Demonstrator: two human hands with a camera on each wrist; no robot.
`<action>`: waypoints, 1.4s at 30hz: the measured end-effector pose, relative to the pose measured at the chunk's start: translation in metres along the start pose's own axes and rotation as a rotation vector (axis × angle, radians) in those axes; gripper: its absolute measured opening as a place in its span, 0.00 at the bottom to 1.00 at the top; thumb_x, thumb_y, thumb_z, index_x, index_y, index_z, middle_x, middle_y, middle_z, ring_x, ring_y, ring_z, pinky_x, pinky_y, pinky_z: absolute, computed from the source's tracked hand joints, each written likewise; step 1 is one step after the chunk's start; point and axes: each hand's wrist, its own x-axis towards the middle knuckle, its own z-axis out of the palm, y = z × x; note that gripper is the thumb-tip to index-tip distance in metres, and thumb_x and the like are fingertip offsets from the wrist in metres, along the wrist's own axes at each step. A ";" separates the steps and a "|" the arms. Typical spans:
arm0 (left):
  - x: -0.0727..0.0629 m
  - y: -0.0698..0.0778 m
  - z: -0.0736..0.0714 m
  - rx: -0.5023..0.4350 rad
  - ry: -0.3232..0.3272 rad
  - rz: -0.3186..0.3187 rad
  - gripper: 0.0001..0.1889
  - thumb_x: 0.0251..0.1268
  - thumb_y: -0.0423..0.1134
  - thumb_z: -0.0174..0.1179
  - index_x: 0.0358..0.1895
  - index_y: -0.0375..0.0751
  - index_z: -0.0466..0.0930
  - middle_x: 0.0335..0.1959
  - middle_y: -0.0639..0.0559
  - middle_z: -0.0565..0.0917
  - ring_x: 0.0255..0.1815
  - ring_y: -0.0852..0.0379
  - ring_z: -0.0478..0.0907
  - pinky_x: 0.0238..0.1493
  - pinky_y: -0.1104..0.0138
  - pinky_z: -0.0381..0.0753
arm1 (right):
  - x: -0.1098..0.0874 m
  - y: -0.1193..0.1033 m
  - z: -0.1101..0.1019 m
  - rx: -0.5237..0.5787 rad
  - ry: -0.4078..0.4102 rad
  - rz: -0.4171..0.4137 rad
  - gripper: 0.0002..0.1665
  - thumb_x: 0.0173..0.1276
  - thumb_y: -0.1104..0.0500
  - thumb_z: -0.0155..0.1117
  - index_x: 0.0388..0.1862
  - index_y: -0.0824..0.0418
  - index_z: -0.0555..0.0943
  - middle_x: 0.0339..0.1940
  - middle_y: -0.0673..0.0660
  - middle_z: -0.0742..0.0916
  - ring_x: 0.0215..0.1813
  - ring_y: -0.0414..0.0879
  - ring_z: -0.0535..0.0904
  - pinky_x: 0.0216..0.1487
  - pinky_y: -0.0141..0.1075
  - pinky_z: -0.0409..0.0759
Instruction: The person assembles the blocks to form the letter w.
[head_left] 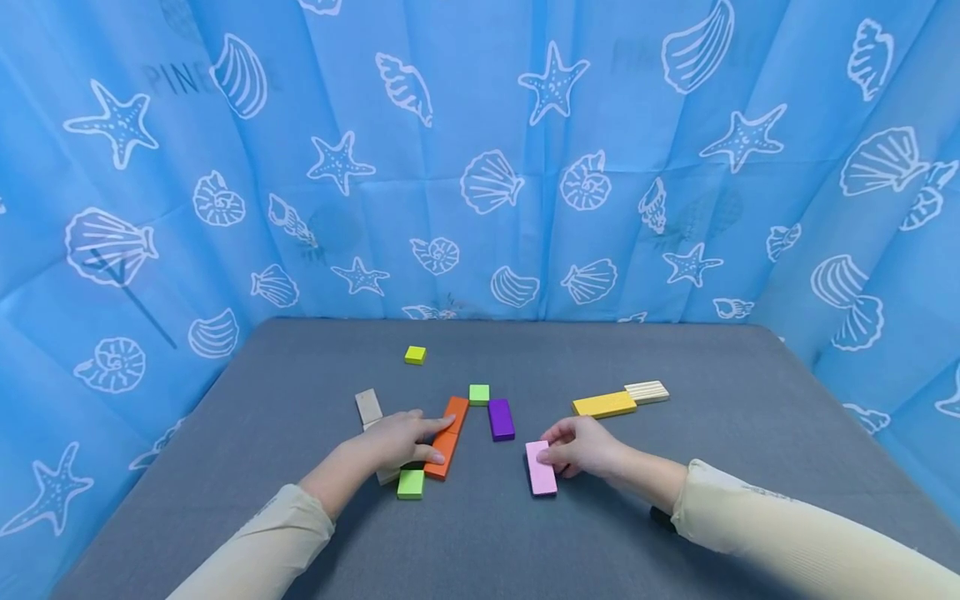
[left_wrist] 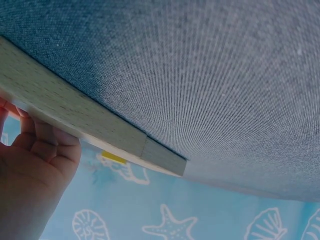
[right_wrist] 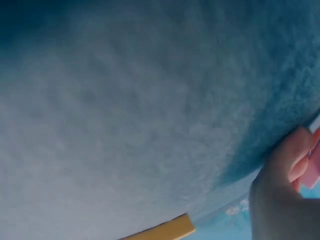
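Note:
In the head view my left hand point(head_left: 397, 440) lies over a row of blocks, its index finger and thumb extended onto two orange blocks point(head_left: 447, 447) set end to end. Pale wooden blocks point(head_left: 368, 407) run along the far side of that hand, partly hidden by it; the left wrist view shows their long side point(left_wrist: 75, 100). A light green block point(head_left: 410, 484) sits just below the thumb. With thumb and fingers my right hand point(head_left: 588, 448) pinches a pink block point(head_left: 542, 471), low over the table. The right wrist view catches only a corner of the pink block point(right_wrist: 313, 170).
Between the hands lie a purple block point(head_left: 501, 419) and another green block point(head_left: 478, 395). A yellow block point(head_left: 604, 405) and a ridged cream block point(head_left: 647, 392) lie beyond the right hand. Farther back is a yellow-green block point(head_left: 415, 355). A blue shell-patterned curtain point(head_left: 480, 233) surrounds the grey table point(head_left: 480, 542).

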 end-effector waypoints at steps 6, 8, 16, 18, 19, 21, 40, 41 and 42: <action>0.000 -0.001 0.000 0.006 0.001 -0.001 0.33 0.66 0.57 0.58 0.74 0.57 0.63 0.65 0.36 0.71 0.65 0.40 0.68 0.63 0.48 0.67 | 0.004 -0.004 0.006 -0.111 -0.007 -0.058 0.13 0.61 0.62 0.72 0.41 0.67 0.80 0.27 0.54 0.79 0.31 0.44 0.74 0.32 0.37 0.77; 0.000 -0.001 0.001 0.004 0.003 -0.003 0.33 0.66 0.57 0.58 0.74 0.56 0.64 0.66 0.36 0.70 0.66 0.40 0.67 0.63 0.48 0.66 | 0.005 -0.002 0.004 -0.133 -0.034 -0.084 0.15 0.61 0.62 0.72 0.44 0.67 0.80 0.27 0.54 0.78 0.31 0.45 0.74 0.32 0.37 0.76; -0.001 0.001 0.000 -0.008 0.010 0.007 0.33 0.66 0.55 0.59 0.73 0.54 0.65 0.65 0.35 0.70 0.65 0.39 0.68 0.63 0.47 0.66 | -0.002 0.012 -0.012 -0.347 -0.260 -0.389 0.32 0.59 0.59 0.74 0.62 0.68 0.77 0.34 0.51 0.77 0.35 0.42 0.71 0.33 0.31 0.71; -0.001 0.001 0.000 -0.008 0.008 0.006 0.33 0.66 0.55 0.59 0.73 0.54 0.65 0.64 0.35 0.71 0.64 0.39 0.68 0.63 0.48 0.66 | -0.003 0.013 -0.011 -0.393 -0.269 -0.419 0.34 0.60 0.58 0.74 0.64 0.67 0.76 0.33 0.50 0.75 0.35 0.42 0.70 0.33 0.31 0.69; -0.001 0.001 0.000 -0.008 0.008 0.005 0.33 0.66 0.55 0.59 0.73 0.54 0.65 0.64 0.35 0.71 0.64 0.39 0.68 0.63 0.48 0.67 | -0.003 0.013 -0.010 -0.410 -0.266 -0.427 0.34 0.60 0.58 0.74 0.64 0.66 0.76 0.32 0.50 0.74 0.34 0.41 0.70 0.32 0.31 0.68; -0.001 0.001 -0.001 -0.011 0.006 0.002 0.33 0.66 0.55 0.59 0.73 0.54 0.65 0.64 0.35 0.71 0.64 0.39 0.68 0.63 0.48 0.66 | -0.002 0.012 -0.007 -0.434 -0.253 -0.443 0.34 0.60 0.57 0.74 0.64 0.65 0.76 0.30 0.50 0.73 0.33 0.41 0.69 0.31 0.30 0.66; 0.002 0.001 -0.001 0.001 -0.002 -0.018 0.34 0.65 0.57 0.59 0.74 0.55 0.64 0.63 0.36 0.72 0.62 0.40 0.70 0.62 0.47 0.67 | 0.009 -0.001 0.013 -0.460 -0.170 -0.445 0.32 0.59 0.56 0.75 0.63 0.62 0.79 0.23 0.49 0.70 0.27 0.38 0.65 0.27 0.30 0.60; 0.002 0.001 -0.001 0.001 -0.003 -0.023 0.34 0.65 0.57 0.59 0.74 0.56 0.64 0.64 0.36 0.71 0.63 0.40 0.70 0.62 0.47 0.67 | 0.010 -0.001 0.014 -0.463 -0.170 -0.443 0.32 0.59 0.56 0.75 0.63 0.62 0.79 0.23 0.49 0.71 0.27 0.38 0.65 0.27 0.30 0.61; 0.001 0.002 -0.001 0.000 -0.004 -0.026 0.34 0.65 0.57 0.59 0.74 0.56 0.64 0.64 0.36 0.71 0.63 0.40 0.69 0.62 0.47 0.67 | 0.010 -0.001 0.014 -0.465 -0.171 -0.436 0.32 0.59 0.56 0.75 0.63 0.61 0.79 0.23 0.49 0.71 0.27 0.38 0.65 0.27 0.30 0.61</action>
